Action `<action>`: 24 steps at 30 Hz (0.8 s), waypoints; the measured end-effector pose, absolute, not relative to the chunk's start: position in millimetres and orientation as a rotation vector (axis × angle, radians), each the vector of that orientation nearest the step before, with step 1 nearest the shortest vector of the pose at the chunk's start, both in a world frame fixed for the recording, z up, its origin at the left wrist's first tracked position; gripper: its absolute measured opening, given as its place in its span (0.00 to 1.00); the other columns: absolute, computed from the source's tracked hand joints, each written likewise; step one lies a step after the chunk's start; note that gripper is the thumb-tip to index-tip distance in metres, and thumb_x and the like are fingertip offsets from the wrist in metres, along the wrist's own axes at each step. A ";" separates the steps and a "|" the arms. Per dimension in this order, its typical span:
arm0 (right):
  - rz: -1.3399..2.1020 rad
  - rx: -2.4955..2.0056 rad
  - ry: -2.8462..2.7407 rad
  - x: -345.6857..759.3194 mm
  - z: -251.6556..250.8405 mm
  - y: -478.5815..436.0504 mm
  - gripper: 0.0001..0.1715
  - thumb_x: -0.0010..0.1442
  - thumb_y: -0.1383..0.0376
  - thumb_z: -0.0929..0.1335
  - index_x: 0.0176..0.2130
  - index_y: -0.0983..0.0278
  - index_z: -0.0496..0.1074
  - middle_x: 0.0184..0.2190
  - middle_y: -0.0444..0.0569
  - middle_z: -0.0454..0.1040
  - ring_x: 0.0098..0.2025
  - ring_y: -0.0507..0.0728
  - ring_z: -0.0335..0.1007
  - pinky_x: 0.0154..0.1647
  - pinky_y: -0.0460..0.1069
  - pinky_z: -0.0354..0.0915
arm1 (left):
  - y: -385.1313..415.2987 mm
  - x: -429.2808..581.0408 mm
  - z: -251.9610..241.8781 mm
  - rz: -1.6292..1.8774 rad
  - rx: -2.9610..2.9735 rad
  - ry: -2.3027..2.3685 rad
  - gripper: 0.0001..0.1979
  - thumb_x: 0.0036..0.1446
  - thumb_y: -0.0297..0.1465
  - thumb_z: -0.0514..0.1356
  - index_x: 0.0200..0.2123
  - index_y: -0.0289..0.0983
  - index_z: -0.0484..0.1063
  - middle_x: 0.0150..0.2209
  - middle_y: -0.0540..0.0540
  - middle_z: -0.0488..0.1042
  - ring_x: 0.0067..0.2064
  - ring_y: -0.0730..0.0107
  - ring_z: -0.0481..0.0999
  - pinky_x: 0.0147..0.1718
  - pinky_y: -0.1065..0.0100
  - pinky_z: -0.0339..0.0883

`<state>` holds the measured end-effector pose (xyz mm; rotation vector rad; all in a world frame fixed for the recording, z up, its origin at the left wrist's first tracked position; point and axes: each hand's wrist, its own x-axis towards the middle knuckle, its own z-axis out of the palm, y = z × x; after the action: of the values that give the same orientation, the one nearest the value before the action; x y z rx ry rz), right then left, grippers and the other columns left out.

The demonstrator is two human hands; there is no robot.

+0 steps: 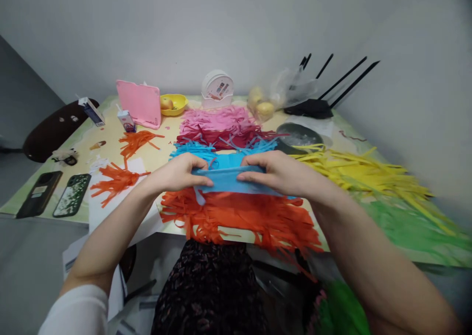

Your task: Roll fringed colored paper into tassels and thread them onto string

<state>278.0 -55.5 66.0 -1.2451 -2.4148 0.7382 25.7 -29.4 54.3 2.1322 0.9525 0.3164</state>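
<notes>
Between my two hands a folded blue paper sheet is stretched out flat. My left hand pinches its left end between thumb and fingers, and my right hand grips the right end the same way. Just beyond lies fringed blue tissue paper, partly hidden by the hands. Below the held sheet, orange fringed tissue paper spreads along the table's front edge. Dark red fringed paper and pink fringed paper lie farther back.
Yellow fringed paper and green paper cover the right side. Orange tassels and two phones are at the left. Along the back stand a pink tablet case, a yellow bowl and a black router.
</notes>
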 end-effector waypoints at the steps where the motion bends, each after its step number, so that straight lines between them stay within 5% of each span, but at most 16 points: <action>1: 0.704 -1.238 -2.417 277.7 64.8 -57.3 0.15 0.60 0.57 0.67 0.26 0.63 0.70 0.21 0.42 0.68 0.24 0.51 0.61 0.27 0.45 0.54 | -30.3 26.9 52.6 0.330 2.149 0.975 0.18 0.51 0.40 0.65 0.21 0.36 0.63 0.20 0.56 0.59 0.25 0.76 0.58 0.26 0.72 0.50; 8: 0.565 -1.192 -2.443 276.2 68.0 -64.7 0.11 0.59 0.63 0.67 0.25 0.61 0.69 0.19 0.42 0.68 0.22 0.50 0.59 0.26 0.45 0.52 | -35.9 34.8 49.8 0.366 2.205 1.046 0.15 0.46 0.36 0.69 0.25 0.36 0.66 0.26 0.54 0.68 0.31 0.71 0.65 0.32 0.71 0.55; 12: 0.582 -1.209 -2.437 277.0 71.8 -65.3 0.14 0.59 0.60 0.68 0.24 0.61 0.67 0.18 0.41 0.66 0.21 0.50 0.58 0.25 0.46 0.52 | -37.1 34.6 55.0 0.372 2.217 0.928 0.14 0.54 0.42 0.64 0.30 0.36 0.72 0.28 0.51 0.71 0.32 0.70 0.67 0.33 0.70 0.56; 17: 0.655 -1.226 -2.411 279.3 70.0 -64.4 0.13 0.59 0.59 0.69 0.25 0.62 0.70 0.19 0.41 0.67 0.22 0.50 0.60 0.27 0.46 0.53 | -36.2 33.4 56.8 0.332 2.210 0.960 0.17 0.54 0.40 0.63 0.21 0.35 0.65 0.21 0.54 0.63 0.26 0.74 0.60 0.28 0.71 0.51; 24: 0.824 -1.210 -2.194 279.9 52.2 -69.9 0.11 0.58 0.57 0.69 0.30 0.63 0.71 0.25 0.42 0.71 0.27 0.52 0.64 0.29 0.46 0.57 | -38.2 30.6 51.4 0.445 2.080 0.851 0.19 0.53 0.40 0.64 0.22 0.37 0.59 0.22 0.56 0.59 0.26 0.76 0.58 0.29 0.72 0.54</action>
<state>279.9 -69.9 52.2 -1.2100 -2.1938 0.8236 30.6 -38.2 51.4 2.0803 0.8513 0.4446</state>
